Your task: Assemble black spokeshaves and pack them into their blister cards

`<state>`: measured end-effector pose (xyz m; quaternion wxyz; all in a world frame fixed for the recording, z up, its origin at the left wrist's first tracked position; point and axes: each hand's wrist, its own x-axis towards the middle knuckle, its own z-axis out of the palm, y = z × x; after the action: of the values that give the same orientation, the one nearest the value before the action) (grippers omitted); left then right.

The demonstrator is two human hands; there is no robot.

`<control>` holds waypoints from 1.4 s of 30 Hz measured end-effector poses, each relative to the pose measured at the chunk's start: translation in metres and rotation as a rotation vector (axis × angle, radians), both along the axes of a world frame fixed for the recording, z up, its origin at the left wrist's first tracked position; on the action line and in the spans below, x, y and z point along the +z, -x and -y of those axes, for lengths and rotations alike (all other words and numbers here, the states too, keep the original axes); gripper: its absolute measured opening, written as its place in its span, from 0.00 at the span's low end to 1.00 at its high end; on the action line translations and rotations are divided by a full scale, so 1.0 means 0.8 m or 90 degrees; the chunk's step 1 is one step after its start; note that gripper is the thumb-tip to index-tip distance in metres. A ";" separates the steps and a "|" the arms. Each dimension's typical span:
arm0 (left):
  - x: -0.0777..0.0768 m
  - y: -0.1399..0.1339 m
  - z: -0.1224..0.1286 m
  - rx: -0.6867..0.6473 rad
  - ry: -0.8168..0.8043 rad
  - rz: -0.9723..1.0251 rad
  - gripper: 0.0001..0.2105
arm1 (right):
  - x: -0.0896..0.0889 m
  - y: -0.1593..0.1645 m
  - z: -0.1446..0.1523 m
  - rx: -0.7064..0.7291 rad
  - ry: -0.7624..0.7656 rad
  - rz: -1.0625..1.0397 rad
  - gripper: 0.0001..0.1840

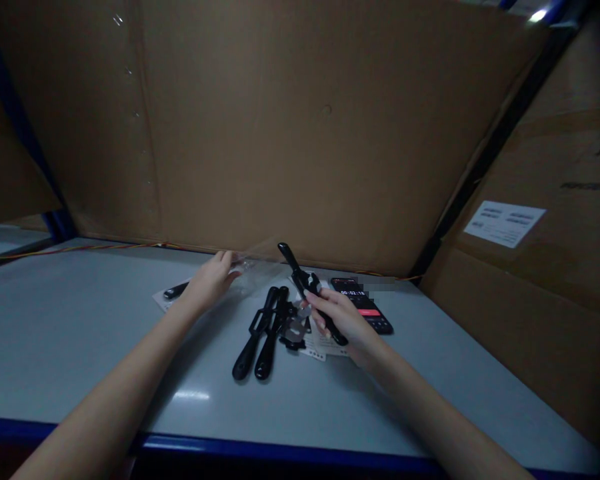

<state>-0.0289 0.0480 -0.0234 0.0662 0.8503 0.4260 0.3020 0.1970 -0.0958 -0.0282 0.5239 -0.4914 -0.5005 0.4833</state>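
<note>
My right hand (pixel 336 308) is closed around the middle of a black spokeshave (pixel 291 259), whose two handles stick out on either side of the fingers. In my left hand (pixel 214 279), thumb and fingers pinch the edge of a clear plastic bag (pixel 260 270), which stretches toward the tool. Two black spokeshave bodies (pixel 260 333) lie side by side on the table between my hands. Beside them are small metal and black parts (pixel 294 332), partly covering printed paper sheets (pixel 325 345). Another black handle (pixel 175 291) on white paper shows behind my left wrist, mostly hidden.
A phone (pixel 367 307) with a running timer lies right of my right hand. The grey table (pixel 195 387) has a blue front edge. Cardboard (pixel 290 133) stands along the back, and a labelled carton (pixel 540 280) is at the right. Thin wires (pixel 105 247) run along the back edge.
</note>
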 end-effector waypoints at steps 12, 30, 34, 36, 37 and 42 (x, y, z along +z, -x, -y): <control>0.003 -0.058 0.052 -0.346 0.636 0.672 0.23 | 0.006 0.001 0.000 -0.106 -0.115 0.079 0.10; 0.004 -0.084 0.095 -0.491 0.785 0.766 0.15 | 0.002 0.017 0.007 -0.181 -0.282 0.365 0.26; 0.007 -0.084 0.103 -0.480 0.783 0.773 0.11 | 0.003 0.028 0.015 -0.154 -0.349 0.511 0.26; 0.006 -0.086 0.107 -0.445 0.759 0.771 0.12 | 0.002 0.035 0.019 -0.135 -0.349 0.595 0.27; 0.005 -0.087 0.109 -0.426 0.749 0.768 0.13 | 0.001 0.038 0.021 -0.132 -0.337 0.629 0.27; 0.002 -0.090 0.110 -0.368 0.737 0.779 0.12 | -0.001 0.043 0.024 -0.146 -0.318 0.703 0.28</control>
<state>0.0430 -0.0399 -0.0219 0.7748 0.4480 0.1707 0.4122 0.1625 -0.1150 -0.0289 0.3353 -0.5824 -0.7398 -0.0339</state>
